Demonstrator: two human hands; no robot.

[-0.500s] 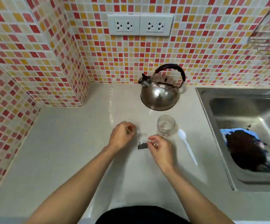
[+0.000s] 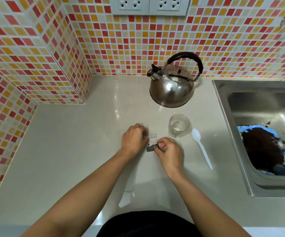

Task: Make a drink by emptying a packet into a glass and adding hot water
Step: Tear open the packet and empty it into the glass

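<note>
A small clear packet [image 2: 152, 140] with dark powder in its lower part is pinched between both hands just above the counter. My left hand [image 2: 133, 138] grips its left edge, and my right hand [image 2: 169, 152] holds its right side with thumb and fingers. An empty clear glass [image 2: 179, 125] stands upright just right of the packet. Behind the glass a steel kettle [image 2: 172, 86] with a black handle sits near the tiled wall. A white plastic spoon [image 2: 201, 147] lies right of the glass.
A steel sink [image 2: 223, 106] fills the right side, holding a blue item covered in dark grounds [image 2: 266, 149]. Tiled walls close the back and left, with a jutting tiled corner [image 2: 80, 86]. Wall sockets [image 2: 149, 5] sit above the kettle.
Both hands have stayed on the packet with barely any shift. The view has tilted slightly downward and closer.
</note>
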